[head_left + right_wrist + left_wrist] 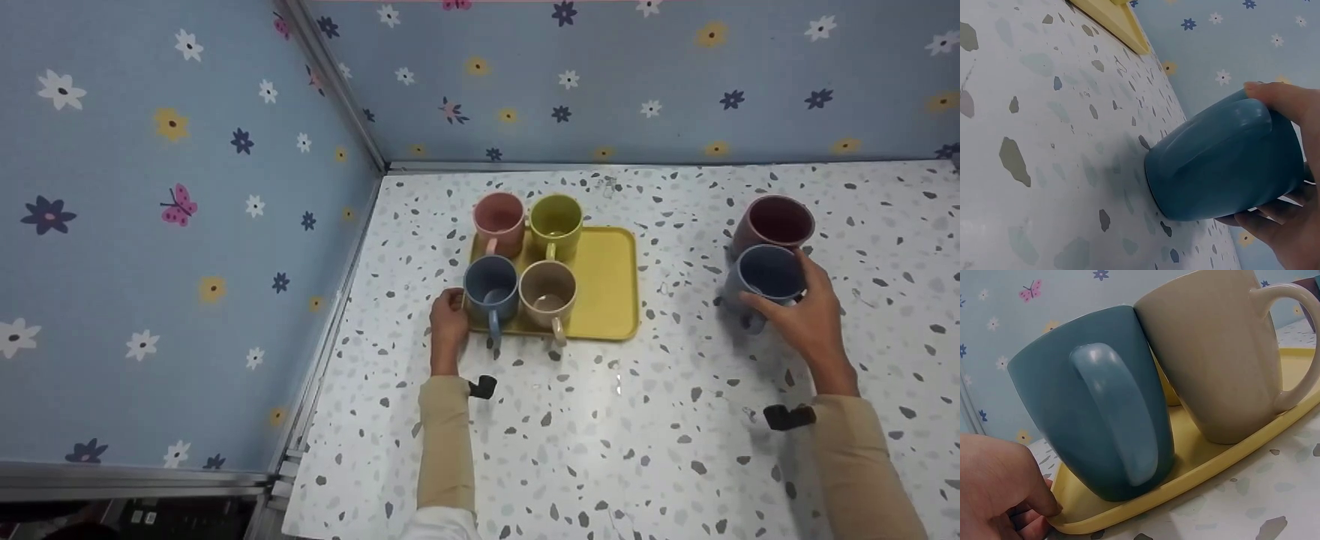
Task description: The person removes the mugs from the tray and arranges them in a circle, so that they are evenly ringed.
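My right hand (810, 311) grips a blue mug (766, 270) round its side, thumb on one side and fingers on the other. Whether that mug's base touches the table cannot be told. Just behind it stands a maroon mug (776, 221). At the left, my left hand (448, 322) holds the near left corner of a yellow tray (611, 285), its fingers curled at the rim. On the tray are a second blue mug (1095, 416), a beige mug (1213, 354), a pink mug (501, 217) and a green mug (556, 217), all upright.
The speckled white table (570, 442) meets a flowered blue wall panel (637, 82) at the back and another flowered panel (150, 247) at the left. Metal framing (330, 300) runs along the table's left edge.
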`<state>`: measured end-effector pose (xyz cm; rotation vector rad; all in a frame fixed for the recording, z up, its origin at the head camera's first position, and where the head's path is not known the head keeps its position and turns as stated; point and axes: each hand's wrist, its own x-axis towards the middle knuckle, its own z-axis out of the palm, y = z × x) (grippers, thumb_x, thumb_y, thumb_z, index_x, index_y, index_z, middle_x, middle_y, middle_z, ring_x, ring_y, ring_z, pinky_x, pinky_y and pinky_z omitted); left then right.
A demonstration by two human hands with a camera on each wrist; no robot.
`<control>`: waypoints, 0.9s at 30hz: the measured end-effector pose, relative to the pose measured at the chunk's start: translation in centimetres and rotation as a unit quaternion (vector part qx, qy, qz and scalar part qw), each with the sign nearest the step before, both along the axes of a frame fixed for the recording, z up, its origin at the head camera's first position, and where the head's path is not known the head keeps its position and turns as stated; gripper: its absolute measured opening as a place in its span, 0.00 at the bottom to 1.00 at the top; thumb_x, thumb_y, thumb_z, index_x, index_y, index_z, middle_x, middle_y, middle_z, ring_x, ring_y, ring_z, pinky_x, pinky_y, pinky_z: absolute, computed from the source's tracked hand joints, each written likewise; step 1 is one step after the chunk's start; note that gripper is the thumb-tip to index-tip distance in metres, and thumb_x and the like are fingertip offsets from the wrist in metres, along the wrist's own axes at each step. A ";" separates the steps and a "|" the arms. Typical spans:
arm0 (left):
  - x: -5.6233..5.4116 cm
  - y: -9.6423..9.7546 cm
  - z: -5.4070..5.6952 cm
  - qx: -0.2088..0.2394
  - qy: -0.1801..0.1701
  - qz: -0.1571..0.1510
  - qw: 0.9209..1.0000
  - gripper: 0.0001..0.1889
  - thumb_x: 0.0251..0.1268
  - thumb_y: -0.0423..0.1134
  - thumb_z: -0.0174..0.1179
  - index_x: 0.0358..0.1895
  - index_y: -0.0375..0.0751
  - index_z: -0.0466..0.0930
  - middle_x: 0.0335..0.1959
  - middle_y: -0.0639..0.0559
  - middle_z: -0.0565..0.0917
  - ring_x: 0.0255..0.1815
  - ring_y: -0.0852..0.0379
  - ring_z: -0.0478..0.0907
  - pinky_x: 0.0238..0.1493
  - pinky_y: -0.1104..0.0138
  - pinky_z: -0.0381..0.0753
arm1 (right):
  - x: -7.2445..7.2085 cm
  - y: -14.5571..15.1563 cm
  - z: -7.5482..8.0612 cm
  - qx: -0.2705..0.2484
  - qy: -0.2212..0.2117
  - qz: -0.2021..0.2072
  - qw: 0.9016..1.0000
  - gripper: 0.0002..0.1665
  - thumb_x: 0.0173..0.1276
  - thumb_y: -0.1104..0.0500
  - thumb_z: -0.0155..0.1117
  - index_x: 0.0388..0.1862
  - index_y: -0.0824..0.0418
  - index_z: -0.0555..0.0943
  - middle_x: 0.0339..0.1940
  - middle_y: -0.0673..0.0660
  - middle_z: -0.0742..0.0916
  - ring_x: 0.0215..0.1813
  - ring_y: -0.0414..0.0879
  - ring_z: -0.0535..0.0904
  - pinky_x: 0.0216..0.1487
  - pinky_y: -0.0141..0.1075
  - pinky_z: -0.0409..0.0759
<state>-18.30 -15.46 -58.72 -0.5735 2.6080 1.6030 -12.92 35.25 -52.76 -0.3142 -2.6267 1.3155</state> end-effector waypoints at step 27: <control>-0.1 -0.2 -0.1 0.000 -0.004 -0.006 1.000 0.17 0.67 0.27 0.43 0.55 0.37 0.76 0.50 0.42 0.80 0.55 0.48 0.75 0.59 0.59 0.73 | 0.5 2.2 0.4 0.019 -0.012 0.013 1.000 0.60 0.50 0.48 0.77 0.77 0.46 0.53 0.76 0.57 0.61 0.76 0.56 0.55 0.71 0.59 0.57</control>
